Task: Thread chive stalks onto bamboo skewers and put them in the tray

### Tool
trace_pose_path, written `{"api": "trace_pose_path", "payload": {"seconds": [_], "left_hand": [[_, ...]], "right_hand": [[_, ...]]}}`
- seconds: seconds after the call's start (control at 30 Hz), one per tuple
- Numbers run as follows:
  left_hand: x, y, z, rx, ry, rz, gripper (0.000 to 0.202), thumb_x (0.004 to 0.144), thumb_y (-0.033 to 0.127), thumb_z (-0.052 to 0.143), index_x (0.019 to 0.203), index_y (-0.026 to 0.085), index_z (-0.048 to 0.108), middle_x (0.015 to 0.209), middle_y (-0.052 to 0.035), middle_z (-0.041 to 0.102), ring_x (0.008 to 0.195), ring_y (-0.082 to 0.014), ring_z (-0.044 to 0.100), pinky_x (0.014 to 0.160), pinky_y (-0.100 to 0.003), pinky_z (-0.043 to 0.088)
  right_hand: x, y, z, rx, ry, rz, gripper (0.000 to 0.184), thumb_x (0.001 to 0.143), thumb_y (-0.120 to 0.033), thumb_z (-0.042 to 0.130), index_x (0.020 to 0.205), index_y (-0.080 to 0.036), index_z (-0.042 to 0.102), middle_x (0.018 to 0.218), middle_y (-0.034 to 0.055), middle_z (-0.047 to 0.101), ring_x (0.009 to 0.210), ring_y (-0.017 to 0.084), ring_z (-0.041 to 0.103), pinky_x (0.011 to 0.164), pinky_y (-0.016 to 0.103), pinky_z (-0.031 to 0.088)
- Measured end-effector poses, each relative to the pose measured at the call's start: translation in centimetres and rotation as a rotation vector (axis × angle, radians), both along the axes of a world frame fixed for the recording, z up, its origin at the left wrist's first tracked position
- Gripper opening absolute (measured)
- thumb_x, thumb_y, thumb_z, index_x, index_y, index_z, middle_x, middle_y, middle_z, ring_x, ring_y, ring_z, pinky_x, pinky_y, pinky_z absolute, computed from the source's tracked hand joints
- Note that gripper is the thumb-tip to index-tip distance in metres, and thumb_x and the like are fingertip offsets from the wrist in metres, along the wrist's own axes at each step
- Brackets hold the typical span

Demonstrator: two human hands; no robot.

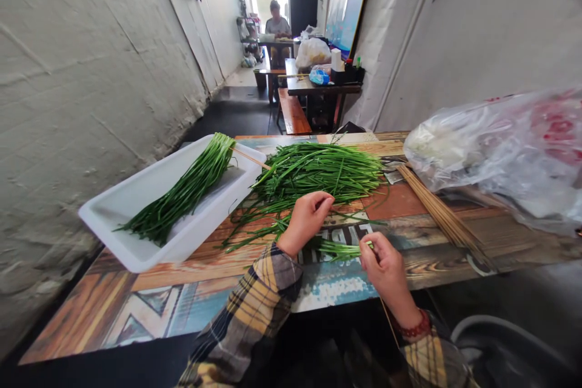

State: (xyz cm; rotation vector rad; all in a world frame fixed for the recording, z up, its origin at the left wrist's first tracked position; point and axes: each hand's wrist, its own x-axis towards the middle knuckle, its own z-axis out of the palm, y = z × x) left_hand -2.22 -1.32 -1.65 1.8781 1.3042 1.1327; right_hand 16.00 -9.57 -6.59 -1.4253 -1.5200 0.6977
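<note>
My right hand [384, 267] is closed around the pale ends of a small bunch of garlic chives [339, 250] and a thin bamboo skewer [388, 322], which slants down below the palm. My left hand [307, 221] is pinched at the near edge of a big loose pile of garlic chives [318, 170]; what its fingertips hold, if anything, is too small to make out. To the left, a white plastic tray [109, 218] stands tilted on the table. Inside it lies a row of chives [186, 191], threaded at the pale ends on a skewer [250, 157] that juts over the rim.
Bare bamboo skewers [441, 212] lie in a bundle at the right, beside a clear plastic bag [495, 145]. The wood-patterned table [154, 321] has its near edge before me. Farther back are a bench [293, 110], another table [318, 88] and a seated person [278, 25].
</note>
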Motion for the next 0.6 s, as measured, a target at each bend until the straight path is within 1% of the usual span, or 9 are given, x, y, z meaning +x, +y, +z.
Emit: {"api": "trace_pose_path", "payload": {"seconds": [0.1,0.23,0.3,0.33,0.37,0.47,0.5,0.53,0.6], "left_hand": [[0.2,-0.3,-0.2,0.035,0.116,-0.13,0.023,0.088,0.026,0.049,0.088,0.016,0.069,0.085,-0.0048,0.07,0.08,-0.015,0.063,0.074,-0.024,0.048],[1.0,-0.7,-0.5,0.095,0.262,-0.415,0.022,0.088,0.02,0.05,0.098,0.018,0.069,0.1,-0.0047,0.07,0.094,-0.0154,0.062,0.087,-0.027,0.046],[1.3,-0.7,-0.6,0.136,0.331,-0.487,0.023,0.087,0.018,0.05,0.102,0.019,0.068,0.105,-0.0044,0.07,0.099,-0.0158,0.061,0.092,-0.028,0.044],[1.3,-0.7,-0.6,0.151,0.374,-0.464,0.022,0.087,0.017,0.051,0.101,0.019,0.068,0.104,-0.0046,0.07,0.099,-0.0164,0.061,0.092,-0.029,0.044],[1.2,-0.6,-0.6,0.159,0.42,-0.395,0.021,0.087,0.017,0.051,0.098,0.019,0.069,0.101,-0.0051,0.07,0.097,-0.0172,0.06,0.091,-0.03,0.044],[0.8,-0.2,-0.5,0.176,0.515,-0.059,0.021,0.089,0.02,0.048,0.091,0.018,0.069,0.092,-0.0071,0.068,0.091,-0.0193,0.059,0.085,-0.032,0.045],[0.6,-0.1,-0.5,0.187,0.515,0.02,0.022,0.09,0.021,0.047,0.091,0.018,0.069,0.091,-0.0074,0.067,0.09,-0.0195,0.059,0.084,-0.032,0.045],[0.5,0.0,-0.5,0.2,0.502,0.059,0.023,0.091,0.022,0.046,0.093,0.018,0.068,0.091,-0.0073,0.067,0.09,-0.0193,0.058,0.083,-0.032,0.045],[0.6,0.1,-0.4,0.211,0.466,0.037,0.022,0.091,0.023,0.047,0.096,0.018,0.067,0.092,-0.0063,0.066,0.089,-0.0182,0.058,0.081,-0.03,0.045]], "right_hand": [[-0.1,0.2,-0.1,-0.014,0.02,-0.012,0.014,0.085,-0.032,0.049,0.078,-0.021,0.053,0.049,-0.0055,0.046,0.042,0.011,0.044,0.044,0.022,0.033],[-0.2,0.3,0.2,-0.015,0.019,-0.007,0.012,0.085,-0.031,0.05,0.079,-0.022,0.053,0.05,-0.0053,0.047,0.043,0.011,0.044,0.044,0.022,0.033],[-0.2,0.3,0.5,-0.014,0.018,0.011,0.012,0.085,-0.031,0.049,0.078,-0.022,0.053,0.05,-0.0053,0.047,0.043,0.011,0.045,0.045,0.023,0.034],[-0.3,0.3,0.7,-0.009,0.017,0.019,0.012,0.086,-0.031,0.048,0.077,-0.022,0.052,0.05,-0.0053,0.047,0.044,0.012,0.045,0.046,0.023,0.034],[-0.3,0.3,0.9,-0.002,0.015,0.025,0.013,0.086,-0.03,0.048,0.077,-0.022,0.052,0.05,-0.0052,0.047,0.044,0.012,0.046,0.046,0.023,0.035],[-0.4,0.3,1.2,0.015,0.01,0.034,0.013,0.086,-0.029,0.047,0.077,-0.022,0.052,0.051,-0.0049,0.047,0.045,0.012,0.047,0.048,0.023,0.035],[-0.4,0.3,1.3,0.02,0.012,0.038,0.012,0.087,-0.029,0.046,0.077,-0.022,0.051,0.052,-0.0047,0.048,0.046,0.012,0.047,0.048,0.023,0.035],[-0.4,0.3,1.3,0.023,0.014,0.043,0.012,0.087,-0.028,0.046,0.077,-0.022,0.051,0.053,-0.0045,0.049,0.047,0.012,0.048,0.048,0.023,0.035],[-0.5,0.3,1.3,0.029,0.018,0.045,0.012,0.087,-0.027,0.046,0.077,-0.022,0.051,0.054,-0.0041,0.05,0.048,0.012,0.049,0.048,0.023,0.035]]}}
